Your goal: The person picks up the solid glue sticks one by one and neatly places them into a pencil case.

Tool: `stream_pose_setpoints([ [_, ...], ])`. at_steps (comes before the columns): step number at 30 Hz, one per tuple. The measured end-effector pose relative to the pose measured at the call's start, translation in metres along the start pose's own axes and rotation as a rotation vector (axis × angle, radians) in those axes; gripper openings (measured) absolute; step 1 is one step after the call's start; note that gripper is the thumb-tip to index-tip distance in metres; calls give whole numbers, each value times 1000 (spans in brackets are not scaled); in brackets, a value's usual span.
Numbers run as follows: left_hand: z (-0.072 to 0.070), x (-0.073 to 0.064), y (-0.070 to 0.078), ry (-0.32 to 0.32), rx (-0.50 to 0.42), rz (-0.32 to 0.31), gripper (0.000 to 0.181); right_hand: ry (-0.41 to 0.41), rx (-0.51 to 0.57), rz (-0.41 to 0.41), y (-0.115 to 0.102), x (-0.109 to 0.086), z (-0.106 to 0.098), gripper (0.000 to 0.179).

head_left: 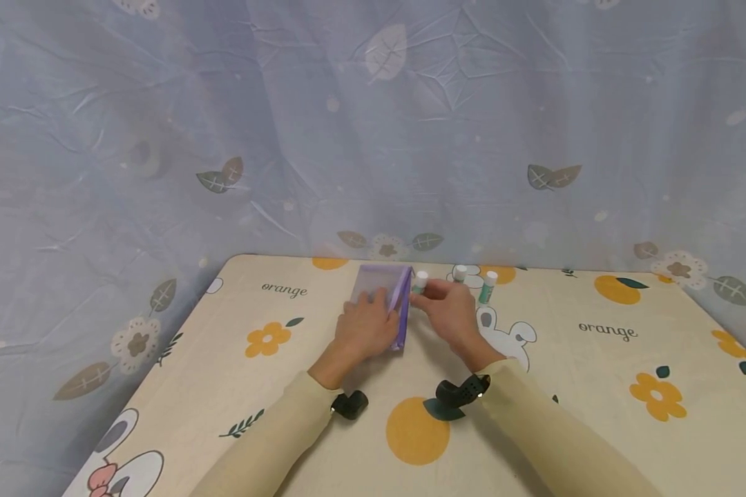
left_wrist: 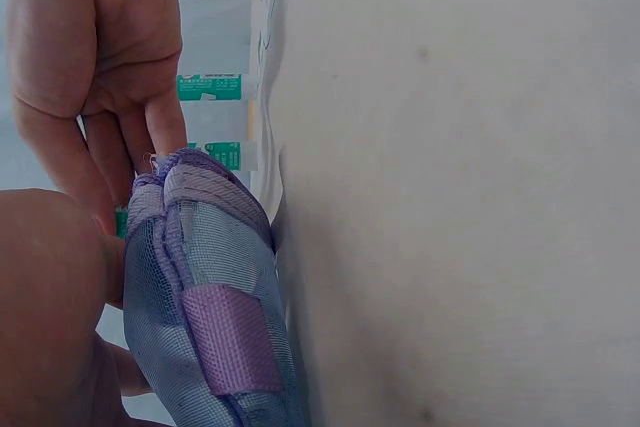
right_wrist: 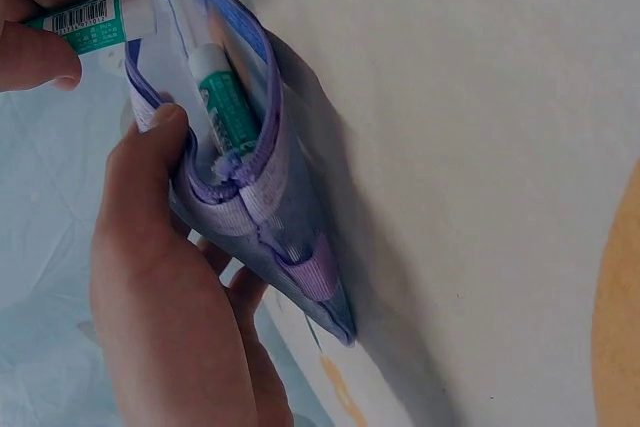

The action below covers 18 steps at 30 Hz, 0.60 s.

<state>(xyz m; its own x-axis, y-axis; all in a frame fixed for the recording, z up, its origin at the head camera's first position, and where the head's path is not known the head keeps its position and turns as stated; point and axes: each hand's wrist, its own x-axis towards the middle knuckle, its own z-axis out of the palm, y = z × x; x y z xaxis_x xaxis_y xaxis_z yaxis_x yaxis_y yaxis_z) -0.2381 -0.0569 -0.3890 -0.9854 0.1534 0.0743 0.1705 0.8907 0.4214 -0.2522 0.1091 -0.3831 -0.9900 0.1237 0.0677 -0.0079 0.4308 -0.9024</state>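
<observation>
My left hand (head_left: 365,328) grips a purple mesh zip pouch (head_left: 404,314), which stands on its side edge with its mouth toward the right. In the right wrist view the thumb of that hand hooks over the pouch's rim (right_wrist: 272,127) and the mouth gapes. Inside lies a green glue stick (right_wrist: 230,112) with a white cap. My right hand (head_left: 452,310) pinches a second glue stick (right_wrist: 90,23) by its green body, white cap pointing at the mouth and overlapping the rim in this view. Fingers of the left hand hide part of the mesh.
Two more glue sticks, one (head_left: 460,273) behind my right hand and another (head_left: 488,288) to its right, stand upright on the cream patterned tablecloth (head_left: 336,442). A grey-blue printed curtain (head_left: 373,138) hangs right behind the table's far edge.
</observation>
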Motion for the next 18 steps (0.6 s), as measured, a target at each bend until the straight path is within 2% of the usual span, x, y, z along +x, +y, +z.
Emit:
stream_pose_setpoints([
  [18,0,0,0,14,5,5,53,-17,16,14,-6,0,11,39],
])
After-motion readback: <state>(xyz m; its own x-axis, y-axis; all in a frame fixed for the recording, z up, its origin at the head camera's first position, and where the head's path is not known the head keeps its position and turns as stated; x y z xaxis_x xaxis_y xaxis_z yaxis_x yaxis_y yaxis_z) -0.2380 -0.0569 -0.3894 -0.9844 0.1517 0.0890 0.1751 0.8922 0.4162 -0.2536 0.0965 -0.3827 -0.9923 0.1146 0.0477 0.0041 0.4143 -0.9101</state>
